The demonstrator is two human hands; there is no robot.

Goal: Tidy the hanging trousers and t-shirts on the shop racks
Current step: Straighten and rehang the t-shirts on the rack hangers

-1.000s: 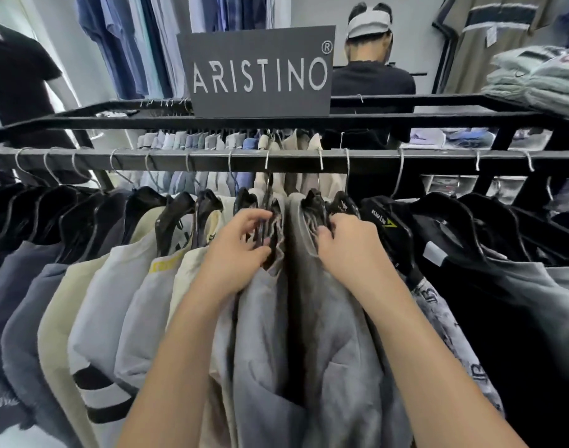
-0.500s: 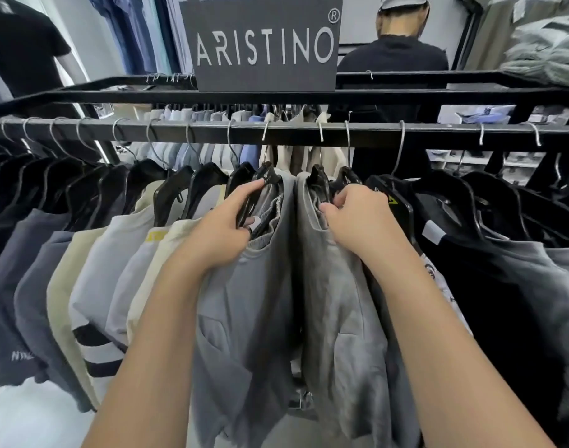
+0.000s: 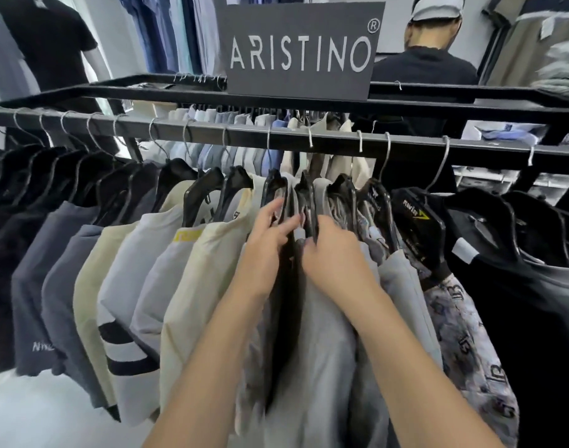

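a black square-section metal rail (image 3: 412, 153) is running across the head view, carrying a row of t-shirts on hangers with wire hooks. at the far left, black and slate-blue cotton t-shirts (image 3: 34, 270) are hanging close together. to their right, a cream t-shirt with black and grey sleeve stripes (image 3: 89, 286), pale grey t-shirts (image 3: 141, 253) and a plain cream cotton t-shirt (image 3: 205, 279) are hanging side by side. the left hand (image 3: 267, 244) is reaching to the middle of the rail, its thumb and fingers pinching the shoulder of a glossy black plastic hanger (image 3: 276, 192). just beside it, the right hand (image 3: 335, 253) is curling its fingers round the collar area of a light grey cotton t-shirt (image 3: 325, 350), which is hanging at mid-rail between the two forearms. above, a dark grey rectangular sign reading "aristino" (image 3: 301, 50) is standing on the upper bar, with a person in a black top (image 3: 428, 66) behind it. further right, a grey patterned t-shirt (image 3: 464, 334) and black t-shirts (image 3: 535, 302) are hanging.
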